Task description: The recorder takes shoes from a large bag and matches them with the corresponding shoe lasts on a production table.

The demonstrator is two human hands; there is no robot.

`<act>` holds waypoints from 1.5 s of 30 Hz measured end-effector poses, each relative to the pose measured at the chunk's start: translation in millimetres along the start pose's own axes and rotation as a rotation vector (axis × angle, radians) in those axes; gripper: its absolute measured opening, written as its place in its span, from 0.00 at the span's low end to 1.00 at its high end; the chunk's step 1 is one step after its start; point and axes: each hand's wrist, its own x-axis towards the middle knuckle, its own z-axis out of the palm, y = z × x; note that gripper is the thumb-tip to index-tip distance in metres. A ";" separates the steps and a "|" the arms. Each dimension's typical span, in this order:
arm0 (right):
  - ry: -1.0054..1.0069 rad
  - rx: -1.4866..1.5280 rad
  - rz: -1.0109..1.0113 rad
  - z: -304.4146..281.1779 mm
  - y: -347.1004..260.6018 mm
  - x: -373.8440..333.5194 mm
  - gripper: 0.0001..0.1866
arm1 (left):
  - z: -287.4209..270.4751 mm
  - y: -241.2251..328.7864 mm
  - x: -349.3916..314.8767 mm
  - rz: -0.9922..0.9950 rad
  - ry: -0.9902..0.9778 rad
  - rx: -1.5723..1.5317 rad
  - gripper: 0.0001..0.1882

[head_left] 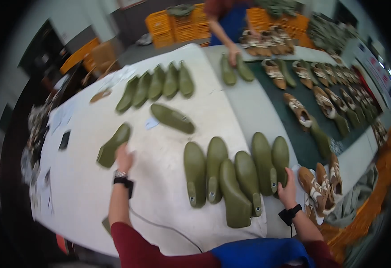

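Observation:
My left hand (124, 157), slightly blurred, closes on the edge of a green shoe last (113, 145) at the left of the white-covered table. At the right, my right hand (287, 191) grips the lower end of another green shoe last (280, 154). That one stands at the end of a row of several lasts (216, 163), soles up, in front of me. A single last (173, 118) lies sole up farther in, beside a small pale-blue piece (151, 123). Behind it several lasts (156, 83) are lined up side by side.
A co-worker's hand (234, 56) touches a pair of lasts (227, 70) across the table. Brown-and-white shoes (325, 102) and more lasts fill the dark green surface at right. Nearer are shoes (314, 183). A phone (64, 140) lies at left, and a cable (168, 228) crosses the cloth.

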 end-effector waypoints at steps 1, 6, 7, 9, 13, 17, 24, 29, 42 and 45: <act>-0.037 -0.002 -0.040 0.4 -3.5 1.3 0.33 | -20.9 -72.9 8.3 -0.141 -0.066 0.085 0.23; -0.077 -0.018 0.015 2.0 -12.1 3.7 0.32 | -55.0 -223.4 -4.7 -0.610 -0.280 0.607 0.33; -0.056 -0.051 0.022 1.0 -9.2 1.4 0.32 | -42.4 -221.7 13.8 -0.658 -0.380 0.345 0.34; -0.021 -0.073 0.052 -4.0 -12.1 -0.5 0.31 | -20.9 -167.1 34.3 -0.592 -0.196 0.286 0.31; 0.013 -0.108 0.062 -3.4 -5.3 -3.0 0.31 | -7.0 -130.7 39.5 -0.688 -0.415 -0.096 0.23; -0.017 -0.027 0.027 3.7 -10.8 -2.8 0.31 | 1.0 -182.9 -32.5 -0.519 -0.134 -0.180 0.28; -0.020 0.022 0.012 0.9 4.3 -2.6 0.34 | 15.7 95.5 -164.4 -0.270 -0.324 -0.186 0.27; -0.125 0.070 0.096 -21.2 7.2 -5.7 0.36 | -21.8 105.3 -192.3 -0.327 -0.583 -0.302 0.32; -0.567 0.162 -0.002 -95.3 4.3 -139.2 0.15 | -141.2 -23.8 -343.2 -1.187 -0.270 -0.587 0.29; -0.639 0.186 -0.075 -91.0 -14.6 -138.4 0.14 | -138.9 -18.0 -352.4 -1.184 -0.195 -0.639 0.27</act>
